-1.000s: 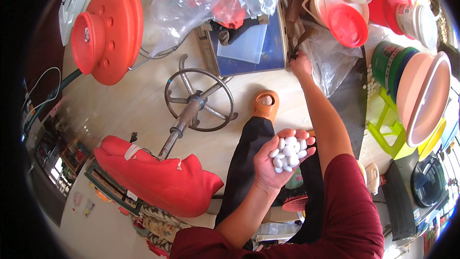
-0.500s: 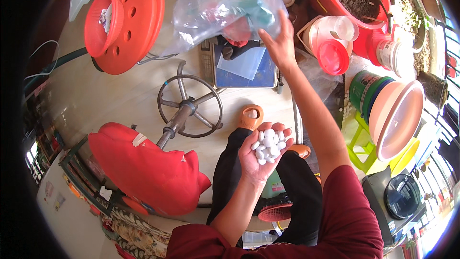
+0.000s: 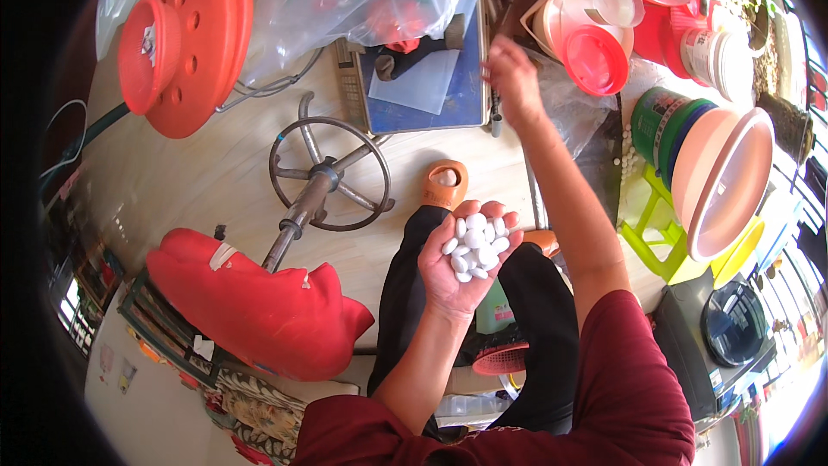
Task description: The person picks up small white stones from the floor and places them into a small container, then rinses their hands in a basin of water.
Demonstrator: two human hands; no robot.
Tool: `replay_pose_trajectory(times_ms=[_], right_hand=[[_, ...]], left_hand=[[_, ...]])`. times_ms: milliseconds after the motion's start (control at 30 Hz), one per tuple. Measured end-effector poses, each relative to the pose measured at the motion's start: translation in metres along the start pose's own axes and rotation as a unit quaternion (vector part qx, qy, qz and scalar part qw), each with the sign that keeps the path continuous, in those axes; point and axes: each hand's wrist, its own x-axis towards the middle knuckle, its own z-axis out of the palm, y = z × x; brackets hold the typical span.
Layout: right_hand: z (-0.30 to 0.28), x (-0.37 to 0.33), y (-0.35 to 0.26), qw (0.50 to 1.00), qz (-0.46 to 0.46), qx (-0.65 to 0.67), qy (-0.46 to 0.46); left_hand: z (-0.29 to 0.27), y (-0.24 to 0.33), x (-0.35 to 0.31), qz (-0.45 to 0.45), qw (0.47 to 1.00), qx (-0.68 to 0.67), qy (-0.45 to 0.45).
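My left hand is cupped palm up above my lap, holding a heap of smooth white pebble-like pieces. My right hand reaches forward, just right of a blue platform scale. Its fingers look loosely apart and a little blurred, with nothing visible in them. A clear plastic bag with red and green things inside rests against the far part of the scale. Partly under the bag, a dark tubular object and a pale sheet lie on the platform.
At left stand an orange-red stool with a red basket, a wheel-shaped metal base and a red-covered seat. At right are a pink basin, a green stool, buckets and a black appliance.
My right hand has moved away from the plastic bag, a little nearer to me, and is beside the scale. The view has shifted slightly. My left hand still cradles the white pieces.
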Motion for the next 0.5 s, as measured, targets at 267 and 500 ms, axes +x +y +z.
replay_pose_trajectory(times_ms=[267,500], right_hand=[[0.028,-0.048,0.1,0.99,0.133,-0.022,0.034],[0.021,-0.048,0.1,0.988,0.123,-0.028,0.088]], left_hand=[[-0.009,-0.006,0.005,-0.022,0.999,0.021,0.01],[-0.005,-0.016,0.01,-0.025,0.999,0.045,0.016]])
